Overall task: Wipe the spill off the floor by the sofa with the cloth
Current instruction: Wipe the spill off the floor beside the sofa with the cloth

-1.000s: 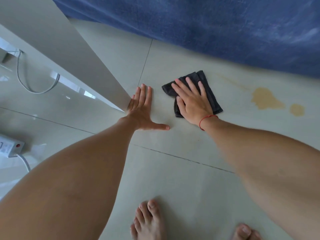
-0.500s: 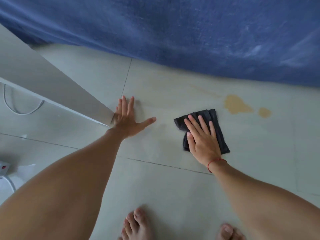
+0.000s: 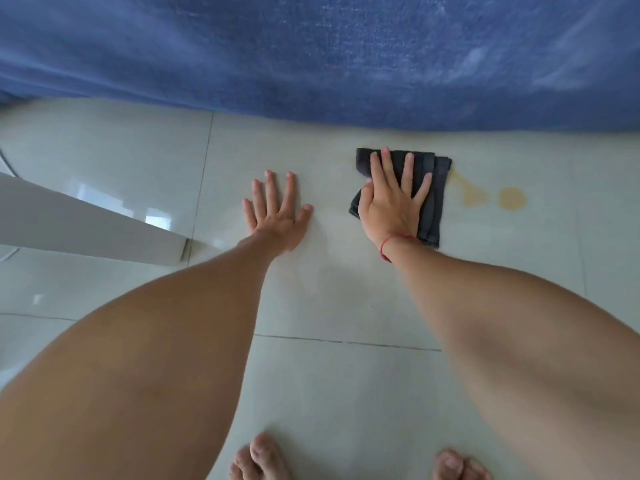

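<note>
Cloth [image 3: 433, 188] now nearer spill [image 3: 485, 195], under right hand [image 3: 391, 206]

I count one dark cloth [image 3: 433, 199], two yellow spill patches [image 3: 472, 195] [image 3: 512, 198], my two hands [image 3: 277, 216] [image 3: 391, 202], and two bare feet [image 3: 259, 459] [image 3: 459, 465].

No text, label, brand, number or sign can be read anywhere in the head view.
</note>
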Demonstrator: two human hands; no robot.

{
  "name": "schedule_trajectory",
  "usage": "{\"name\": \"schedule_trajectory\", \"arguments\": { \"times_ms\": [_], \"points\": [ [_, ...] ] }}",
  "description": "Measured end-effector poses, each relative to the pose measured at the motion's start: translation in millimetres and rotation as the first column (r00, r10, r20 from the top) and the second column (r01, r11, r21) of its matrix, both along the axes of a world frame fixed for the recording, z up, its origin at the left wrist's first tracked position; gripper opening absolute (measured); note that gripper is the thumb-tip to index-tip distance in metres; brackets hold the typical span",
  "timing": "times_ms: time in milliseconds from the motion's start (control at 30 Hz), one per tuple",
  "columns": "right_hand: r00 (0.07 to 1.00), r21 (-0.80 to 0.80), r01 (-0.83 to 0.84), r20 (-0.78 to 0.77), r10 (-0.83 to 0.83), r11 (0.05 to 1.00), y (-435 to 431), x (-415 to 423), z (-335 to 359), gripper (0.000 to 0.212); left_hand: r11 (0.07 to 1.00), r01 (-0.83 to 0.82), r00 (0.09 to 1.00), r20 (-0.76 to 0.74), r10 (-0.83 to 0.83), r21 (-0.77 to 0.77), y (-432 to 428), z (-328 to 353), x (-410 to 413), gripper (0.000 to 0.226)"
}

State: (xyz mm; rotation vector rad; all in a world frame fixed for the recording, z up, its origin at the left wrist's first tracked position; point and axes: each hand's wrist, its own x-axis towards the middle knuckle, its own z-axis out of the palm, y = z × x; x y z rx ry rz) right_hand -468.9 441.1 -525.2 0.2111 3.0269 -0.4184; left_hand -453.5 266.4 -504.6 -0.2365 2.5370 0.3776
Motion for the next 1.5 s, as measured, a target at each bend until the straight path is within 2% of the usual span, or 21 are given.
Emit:
{"name": "schedule_trajectory", "arguments": {
  "times_ms": [200, 300, 367, 433, 533, 600, 667, 767, 967, 1067, 1133, 1200, 1267, 1400, 1500],
  "points": [
    [0.947, -0.054, -0.321, -0.048, 0.318, 0.946, -32, 23, 2, 0.051, 1.000, -0.018, 1.000, 0.025, 0.018, 0.003, 0, 3, -3, 0.063],
    [0.874, -0.017, -0.486, -0.025, 0.485, 0.874, 5, 50, 2, 0.049, 1.000, -0.026, 0.999, 0.030, 0.026, 0.016, 0, 6, -1, 0.062],
    [0.861, 0.029, -0.508, -0.017, 0.508, 0.861, 41, 62, 1, 0.049, 0.999, -0.027, 0.999, 0.025, 0.027, 0.023, -1, 6, 0, 0.062],
    [0.901, 0.040, -0.434, -0.006, 0.435, 0.900, 63, 61, 1, 0.051, 0.999, -0.033, 0.999, 0.016, 0.033, 0.018, -1, 6, 0, 0.063],
    [0.979, 0.040, -0.204, 0.006, 0.204, 0.978, 50, 43, 1, 0.053, 0.999, -0.031, 0.999, 0.010, 0.030, 0.013, 0, 5, 1, 0.063],
    [0.998, 0.023, -0.057, 0.003, 0.057, 0.998, 26, 26, 0, 0.052, 0.999, -0.029, 1.000, 0.013, 0.028, 0.016, 0, 4, 0, 0.063],
    [1.000, 0.005, 0.011, 0.010, -0.011, 1.000, 1, 10, 1, 0.053, 1.000, -0.026, 1.000, 0.015, 0.026, 0.016, 0, 3, 0, 0.063],
    [0.999, 0.001, -0.034, 0.019, 0.034, 0.999, -26, -3, 2, 0.053, 0.999, -0.024, 1.000, 0.014, 0.024, 0.026, 0, 1, -2, 0.063],
    [0.954, -0.027, -0.294, -0.064, 0.292, 0.955, -18, 37, -1, 0.050, 0.999, -0.053, 0.999, 0.002, 0.053, 0.000, 3, 6, -1, 0.064],
    [0.962, -0.060, -0.275, -0.024, 0.274, 0.960, 9, 75, 0, 0.050, 0.999, -0.052, 0.998, -0.045, 0.051, -0.010, 24, 12, -4, 0.063],
    [0.985, -0.088, -0.173, 0.011, 0.175, 0.981, 30, 97, 3, 0.050, 0.999, 0.028, 0.997, -0.073, -0.026, 0.026, 48, 16, -10, 0.062],
    [0.998, -0.095, -0.038, 0.043, 0.042, 0.995, 59, 114, 3, 0.051, 0.993, 0.091, 0.995, -0.043, -0.088, 0.073, 71, 17, -15, 0.063],
    [0.995, -0.082, 0.094, 0.052, -0.089, 0.992, 89, 118, 4, 0.054, 0.994, 0.093, 0.996, -0.003, -0.093, 0.057, 85, 12, -16, 0.065],
    [0.944, -0.032, 0.330, 0.037, -0.329, 0.943, 115, 85, 4, 0.054, 0.998, 0.065, 0.998, 0.010, -0.066, 0.012, 86, 3, -13, 0.066],
    [0.907, -0.032, 0.419, 0.060, -0.417, 0.907, 100, 40, 3, 0.053, 0.998, 0.068, 0.998, 0.017, -0.068, 0.002, 87, 4, -14, 0.065]
  ]
}}
